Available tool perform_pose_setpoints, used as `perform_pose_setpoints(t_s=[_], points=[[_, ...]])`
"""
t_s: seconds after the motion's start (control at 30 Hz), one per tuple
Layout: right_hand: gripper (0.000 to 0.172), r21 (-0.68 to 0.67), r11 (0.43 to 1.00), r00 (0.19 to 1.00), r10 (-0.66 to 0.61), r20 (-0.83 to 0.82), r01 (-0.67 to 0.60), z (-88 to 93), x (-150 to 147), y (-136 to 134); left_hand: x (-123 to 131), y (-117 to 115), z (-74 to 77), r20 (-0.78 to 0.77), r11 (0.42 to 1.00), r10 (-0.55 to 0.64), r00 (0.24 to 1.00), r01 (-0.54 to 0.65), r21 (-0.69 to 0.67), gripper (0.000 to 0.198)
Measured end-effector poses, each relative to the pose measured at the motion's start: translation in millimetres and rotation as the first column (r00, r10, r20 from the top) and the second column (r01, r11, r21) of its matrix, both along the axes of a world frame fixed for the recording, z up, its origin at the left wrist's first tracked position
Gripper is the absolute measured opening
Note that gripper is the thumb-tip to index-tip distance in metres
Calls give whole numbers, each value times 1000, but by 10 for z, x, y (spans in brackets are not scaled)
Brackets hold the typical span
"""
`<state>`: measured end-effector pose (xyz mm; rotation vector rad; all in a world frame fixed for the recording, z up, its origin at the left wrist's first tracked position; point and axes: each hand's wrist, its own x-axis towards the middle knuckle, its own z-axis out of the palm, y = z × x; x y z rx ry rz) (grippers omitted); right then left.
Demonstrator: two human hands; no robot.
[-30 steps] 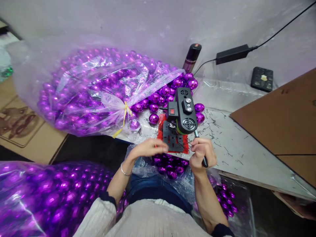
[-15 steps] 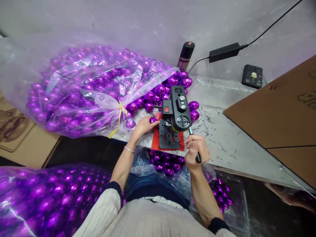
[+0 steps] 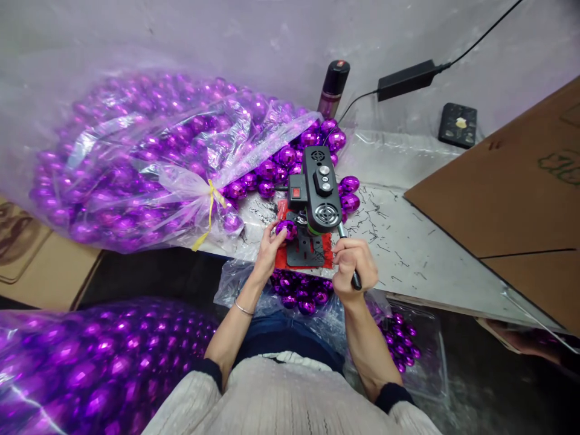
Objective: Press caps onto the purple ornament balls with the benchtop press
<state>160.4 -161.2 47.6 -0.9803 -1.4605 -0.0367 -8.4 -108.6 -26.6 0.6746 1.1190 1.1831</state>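
White tabletop [image 3: 430, 269] | left fingers [image 3: 277, 240]: purple ball [image 3: 287, 229] | moved to black plate [image 3: 312, 260]

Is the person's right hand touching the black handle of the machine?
Touching. The head view shows the right hand closed around the black handle, whose end sticks out below.

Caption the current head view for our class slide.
Left hand holds a purple bauble at a black machine; right hand grips its handle.

Purple ball [image 3: 286, 230] moved, now at black plate [image 3: 307, 256]
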Motion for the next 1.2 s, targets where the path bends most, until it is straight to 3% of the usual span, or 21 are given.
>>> perform_pose_setpoints(t_s=[0.13,0.27,0.33,0.43,0.57,0.73,1.0,1.2], points=[[30,5,1000,1000,-6,-22,7,95,-27,15,121,-55,-119,-331,976,-66,941,129,173,59],[30,7,1000,999,-12,-39,13,173,-47,31,125,-64,-216,-655,928,-5,756,248,279,65],[30,6,1000,999,-8,-38,8,188,-47,31,129,-55,-241,-729,892,39,684,305,334,66],[29,-5,1000,999,-9,-32,9,186,-38,21,153,-38,-260,-763,826,113,636,366,428,64],[28,-18,1000,1000,-8,-22,8,166,-28,10,158,-36,-299,-769,783,126,627,413,465,62],[29,-10,1000,1000,-16,-23,16,141,-29,12,96,-85,-351,-761,784,73,645,434,444,64],[28,-33,999,1000,-24,-3,24,131,-16,-6,131,-27,-270,-718,802,-16,696,438,406,59],[28,-26,999,1000,-25,-8,24,94,-18,-9,223,-5,-316,-690,778,17,724,424,464,59]])
